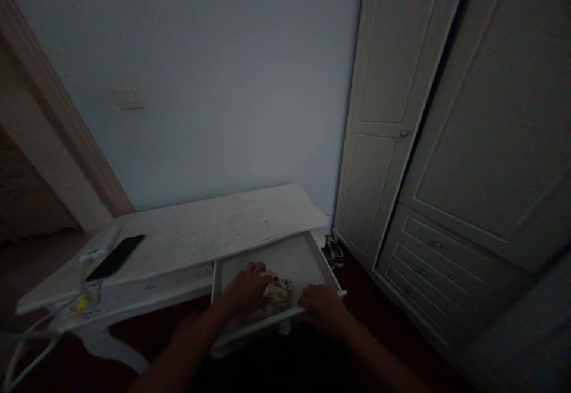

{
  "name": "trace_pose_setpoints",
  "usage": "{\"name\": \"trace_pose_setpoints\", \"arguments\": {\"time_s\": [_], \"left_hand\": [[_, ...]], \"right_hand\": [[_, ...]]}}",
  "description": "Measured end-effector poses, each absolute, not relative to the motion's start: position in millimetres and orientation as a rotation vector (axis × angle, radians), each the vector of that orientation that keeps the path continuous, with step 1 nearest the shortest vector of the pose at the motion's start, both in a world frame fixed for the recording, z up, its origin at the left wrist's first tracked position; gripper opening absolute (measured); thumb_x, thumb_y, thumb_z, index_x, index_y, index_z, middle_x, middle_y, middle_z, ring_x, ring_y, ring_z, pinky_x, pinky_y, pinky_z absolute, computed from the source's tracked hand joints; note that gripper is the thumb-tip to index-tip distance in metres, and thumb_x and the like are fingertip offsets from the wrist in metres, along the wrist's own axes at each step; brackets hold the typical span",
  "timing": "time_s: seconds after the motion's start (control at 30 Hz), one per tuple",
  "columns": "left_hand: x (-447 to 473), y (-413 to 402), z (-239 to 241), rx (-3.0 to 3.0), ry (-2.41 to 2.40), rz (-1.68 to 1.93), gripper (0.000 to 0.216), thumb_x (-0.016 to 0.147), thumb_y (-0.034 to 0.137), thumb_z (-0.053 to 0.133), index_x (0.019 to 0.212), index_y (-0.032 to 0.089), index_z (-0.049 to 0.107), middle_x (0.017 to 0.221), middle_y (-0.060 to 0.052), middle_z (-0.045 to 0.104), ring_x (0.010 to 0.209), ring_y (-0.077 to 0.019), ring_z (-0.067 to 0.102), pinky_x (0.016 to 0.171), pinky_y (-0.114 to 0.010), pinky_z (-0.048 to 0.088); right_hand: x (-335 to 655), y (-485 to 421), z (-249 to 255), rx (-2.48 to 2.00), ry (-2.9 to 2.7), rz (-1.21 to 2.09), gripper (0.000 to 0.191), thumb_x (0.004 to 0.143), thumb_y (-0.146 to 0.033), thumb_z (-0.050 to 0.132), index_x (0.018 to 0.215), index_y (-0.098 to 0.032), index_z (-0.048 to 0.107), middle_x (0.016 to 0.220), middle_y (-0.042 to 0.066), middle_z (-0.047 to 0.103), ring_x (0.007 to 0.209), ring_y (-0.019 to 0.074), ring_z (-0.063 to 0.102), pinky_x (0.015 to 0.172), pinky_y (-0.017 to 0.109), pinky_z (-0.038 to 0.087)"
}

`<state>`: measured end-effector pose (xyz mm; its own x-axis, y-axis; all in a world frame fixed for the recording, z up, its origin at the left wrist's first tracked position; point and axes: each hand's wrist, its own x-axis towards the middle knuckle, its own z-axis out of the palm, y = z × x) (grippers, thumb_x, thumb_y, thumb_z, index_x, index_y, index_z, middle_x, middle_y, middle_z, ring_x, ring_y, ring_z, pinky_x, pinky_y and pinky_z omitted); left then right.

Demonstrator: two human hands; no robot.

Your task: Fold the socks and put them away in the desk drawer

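A white drawer [303,256] is pulled out from beneath a white tabletop. Inside it, near the front, lies a crumpled beige bundle [279,292], perhaps cloth or thin plastic; the dim light hides its kind. My left hand [247,288] reaches into the drawer from the left, its bent fingers and thumb around the bundle's left end. Over the drawer's front edge, toward the right corner, my right hand [323,305] curls its fingers. A small gap separates it from the bundle.
On the white table [214,220] lie a black phone [116,257] and a white device [102,242], with cables hanging at the left. Shoes [333,253] stand on the dark red floor beside the table. A white wardrobe [388,101] rises at the right.
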<state>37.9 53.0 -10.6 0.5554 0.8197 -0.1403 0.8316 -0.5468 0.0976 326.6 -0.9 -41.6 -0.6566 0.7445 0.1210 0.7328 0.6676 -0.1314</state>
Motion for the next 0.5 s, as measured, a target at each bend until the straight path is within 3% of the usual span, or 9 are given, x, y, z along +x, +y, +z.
{"name": "trace_pose_setpoints", "arguments": {"time_s": [0.13, 0.33, 0.43, 0.5], "left_hand": [[38, 63, -15, 2.611, 1.572, -0.060, 0.062, 0.086, 0.030, 0.068, 0.146, 0.041, 0.057, 0.151, -0.008, 0.051, 0.137, -0.0334, 0.045, 0.104, -0.048, 0.048], [39, 74, -19, 2.578, 1.842, 0.011, 0.073, 0.091, 0.009, 0.045, 0.160, 0.035, 0.045, 0.161, -0.012, 0.046, 0.143, -0.0392, 0.041, 0.111, -0.059, 0.039], [38, 70, -21, 2.582, 1.891, 0.032, 0.072, 0.095, 0.019, 0.048, 0.164, 0.034, 0.037, 0.166, -0.011, 0.042, 0.147, -0.0391, 0.038, 0.120, -0.063, 0.027], [37, 65, -24, 2.541, 1.956, 0.031, 0.070, 0.097, 0.038, 0.053, 0.165, 0.035, 0.035, 0.170, -0.011, 0.038, 0.151, -0.0412, 0.034, 0.122, -0.067, 0.019]], "right_hand": [[327, -3, -46, -1.194, -2.686, 0.099, 0.040, 0.104, -0.061, 0.054, 0.098, -0.023, 0.066, 0.102, 0.004, 0.072, 0.096, 0.0231, 0.064, 0.077, 0.033, 0.038], [328, -7, -45, -1.192, -2.657, 0.075, 0.041, 0.105, -0.062, 0.052, 0.098, -0.024, 0.066, 0.102, 0.002, 0.071, 0.095, 0.0215, 0.063, 0.076, 0.034, 0.037], [326, -8, -43, -1.205, -2.651, 0.076, 0.042, 0.104, -0.063, 0.052, 0.098, -0.024, 0.066, 0.102, 0.002, 0.071, 0.095, 0.0214, 0.064, 0.075, 0.034, 0.036], [325, -9, -43, -1.212, -2.647, 0.078, 0.042, 0.105, -0.062, 0.052, 0.097, -0.024, 0.066, 0.101, 0.002, 0.071, 0.095, 0.0215, 0.064, 0.075, 0.034, 0.036]]}}
